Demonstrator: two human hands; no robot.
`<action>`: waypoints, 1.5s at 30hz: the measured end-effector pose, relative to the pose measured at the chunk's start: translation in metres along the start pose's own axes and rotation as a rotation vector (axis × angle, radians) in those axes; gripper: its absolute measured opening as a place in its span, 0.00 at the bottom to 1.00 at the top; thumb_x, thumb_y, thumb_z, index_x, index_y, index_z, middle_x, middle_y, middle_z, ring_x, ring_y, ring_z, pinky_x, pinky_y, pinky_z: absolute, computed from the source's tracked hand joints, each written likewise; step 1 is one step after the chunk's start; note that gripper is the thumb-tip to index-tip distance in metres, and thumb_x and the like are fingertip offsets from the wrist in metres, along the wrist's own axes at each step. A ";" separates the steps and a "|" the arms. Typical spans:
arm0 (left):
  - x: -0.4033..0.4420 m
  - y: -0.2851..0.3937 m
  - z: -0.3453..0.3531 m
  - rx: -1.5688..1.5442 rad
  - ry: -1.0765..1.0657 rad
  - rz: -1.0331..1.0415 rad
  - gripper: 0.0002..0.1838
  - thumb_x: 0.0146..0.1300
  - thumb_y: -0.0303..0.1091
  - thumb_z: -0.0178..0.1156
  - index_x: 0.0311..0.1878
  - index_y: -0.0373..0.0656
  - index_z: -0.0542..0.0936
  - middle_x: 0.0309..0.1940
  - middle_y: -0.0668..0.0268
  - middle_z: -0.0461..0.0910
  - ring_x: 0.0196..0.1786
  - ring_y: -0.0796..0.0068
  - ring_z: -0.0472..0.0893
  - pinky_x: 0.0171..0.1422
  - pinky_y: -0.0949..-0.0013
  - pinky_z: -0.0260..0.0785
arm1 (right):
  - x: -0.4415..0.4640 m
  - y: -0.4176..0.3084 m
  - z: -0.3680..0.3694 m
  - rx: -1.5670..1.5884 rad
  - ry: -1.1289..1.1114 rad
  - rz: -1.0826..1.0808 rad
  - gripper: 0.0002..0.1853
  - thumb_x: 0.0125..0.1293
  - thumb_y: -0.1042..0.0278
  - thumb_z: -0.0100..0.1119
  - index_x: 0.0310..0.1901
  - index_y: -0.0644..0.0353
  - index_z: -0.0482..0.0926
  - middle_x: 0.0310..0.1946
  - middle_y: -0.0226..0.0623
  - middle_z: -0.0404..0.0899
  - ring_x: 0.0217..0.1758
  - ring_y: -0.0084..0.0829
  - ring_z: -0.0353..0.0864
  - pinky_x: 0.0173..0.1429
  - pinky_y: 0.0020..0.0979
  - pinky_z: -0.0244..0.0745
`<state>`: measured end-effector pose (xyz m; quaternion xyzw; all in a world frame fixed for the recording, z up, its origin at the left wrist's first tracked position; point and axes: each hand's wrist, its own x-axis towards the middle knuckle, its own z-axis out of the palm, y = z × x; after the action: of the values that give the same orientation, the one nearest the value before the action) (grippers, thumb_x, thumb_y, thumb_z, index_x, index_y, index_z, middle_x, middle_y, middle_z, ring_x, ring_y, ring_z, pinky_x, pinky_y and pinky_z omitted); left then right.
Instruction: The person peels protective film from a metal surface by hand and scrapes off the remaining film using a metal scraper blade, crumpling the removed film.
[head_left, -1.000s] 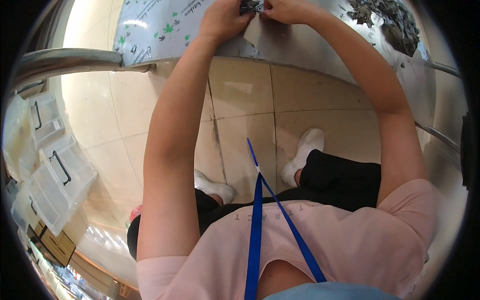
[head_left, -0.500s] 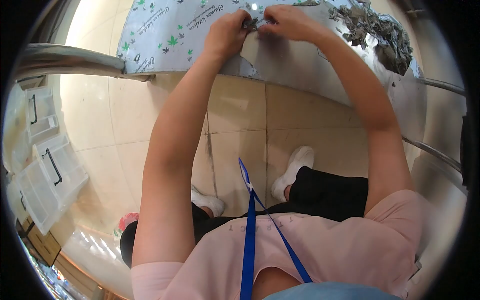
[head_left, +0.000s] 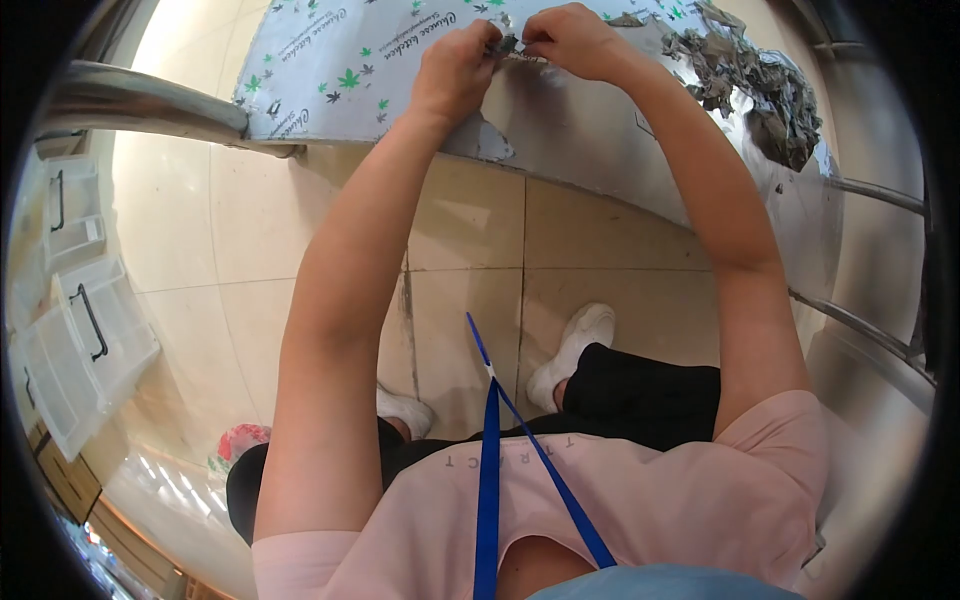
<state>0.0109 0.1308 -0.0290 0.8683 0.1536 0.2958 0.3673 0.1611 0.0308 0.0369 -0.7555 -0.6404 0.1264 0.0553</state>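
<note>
A steel panel (head_left: 600, 120) at the top of the view is partly covered with whitish protective film (head_left: 350, 50) printed with leaves and lettering. My left hand (head_left: 458, 70) is closed in a pinch on a dark, crumpled bit of the film at the border of the bare metal. Just to its right, my right hand (head_left: 580, 45) has its fingertips pressed together close to the same bit; what lies between them is too small to make out. A ragged patch of film (head_left: 494, 142) clings near the panel's front edge, below my left hand.
Torn grey film scraps (head_left: 760, 95) are heaped on the panel's right side. A thick metal tube (head_left: 150, 105) runs along the left, and thinner rails (head_left: 875, 193) stand at the right. Clear plastic bins (head_left: 90, 330) with black handles sit at far left above the tiled floor (head_left: 465, 230).
My right hand has shifted slightly left and up, its fingers drawn closer together. My left hand stays pinched at nearly the same place. The whole view has shifted a little.
</note>
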 end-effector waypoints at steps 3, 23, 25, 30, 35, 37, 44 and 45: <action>0.002 0.003 0.000 0.026 0.031 0.036 0.11 0.53 0.32 0.60 0.40 0.43 0.76 0.38 0.58 0.78 0.43 0.55 0.77 0.47 0.60 0.69 | -0.006 -0.003 -0.003 0.129 0.109 0.050 0.11 0.55 0.63 0.55 0.29 0.63 0.79 0.30 0.47 0.79 0.39 0.48 0.78 0.43 0.42 0.72; 0.001 0.000 0.007 0.258 0.100 0.190 0.05 0.56 0.34 0.58 0.33 0.45 0.80 0.28 0.62 0.77 0.35 0.57 0.77 0.38 0.59 0.70 | 0.018 0.013 0.016 -0.075 0.176 -0.176 0.08 0.53 0.66 0.56 0.25 0.62 0.77 0.27 0.47 0.77 0.34 0.47 0.77 0.40 0.42 0.72; 0.001 0.003 0.005 0.247 0.111 0.142 0.06 0.56 0.35 0.58 0.34 0.45 0.80 0.28 0.61 0.78 0.34 0.57 0.77 0.38 0.59 0.70 | 0.023 0.019 0.015 -0.050 0.153 -0.168 0.07 0.53 0.67 0.56 0.27 0.62 0.78 0.29 0.48 0.77 0.36 0.47 0.77 0.41 0.41 0.72; 0.001 0.001 0.005 0.223 0.092 0.127 0.03 0.55 0.31 0.57 0.31 0.44 0.78 0.29 0.65 0.77 0.36 0.60 0.76 0.40 0.59 0.70 | 0.015 0.026 -0.020 -0.026 0.221 -0.090 0.12 0.52 0.67 0.57 0.37 0.64 0.79 0.34 0.50 0.79 0.40 0.47 0.78 0.45 0.40 0.72; 0.001 0.002 0.004 0.214 0.103 0.132 0.06 0.56 0.34 0.58 0.33 0.44 0.81 0.30 0.61 0.79 0.36 0.56 0.78 0.39 0.59 0.70 | -0.002 0.011 0.008 0.015 0.070 -0.072 0.09 0.52 0.66 0.57 0.30 0.63 0.78 0.30 0.48 0.76 0.37 0.49 0.76 0.43 0.43 0.72; 0.000 0.003 0.003 0.221 0.098 0.135 0.06 0.56 0.33 0.58 0.33 0.44 0.81 0.30 0.61 0.79 0.36 0.57 0.78 0.39 0.60 0.70 | 0.006 0.026 0.027 -0.017 0.142 -0.092 0.08 0.52 0.66 0.56 0.27 0.62 0.77 0.28 0.48 0.75 0.36 0.49 0.76 0.42 0.44 0.71; -0.001 0.004 0.002 0.174 0.191 0.132 0.05 0.56 0.32 0.58 0.34 0.45 0.81 0.30 0.61 0.79 0.36 0.58 0.78 0.39 0.61 0.70 | 0.019 0.027 0.016 -0.025 0.266 -0.244 0.07 0.53 0.68 0.53 0.24 0.60 0.77 0.25 0.45 0.75 0.32 0.47 0.76 0.37 0.43 0.71; -0.001 0.005 0.002 0.177 0.215 0.127 0.05 0.56 0.32 0.58 0.34 0.45 0.81 0.30 0.61 0.80 0.36 0.58 0.78 0.39 0.61 0.71 | 0.023 0.026 0.013 -0.029 0.279 -0.254 0.07 0.53 0.67 0.53 0.24 0.60 0.77 0.25 0.45 0.76 0.31 0.47 0.76 0.36 0.42 0.72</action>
<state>0.0113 0.1260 -0.0272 0.8685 0.1624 0.3951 0.2513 0.1857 0.0476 0.0155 -0.6794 -0.7186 0.0032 0.1482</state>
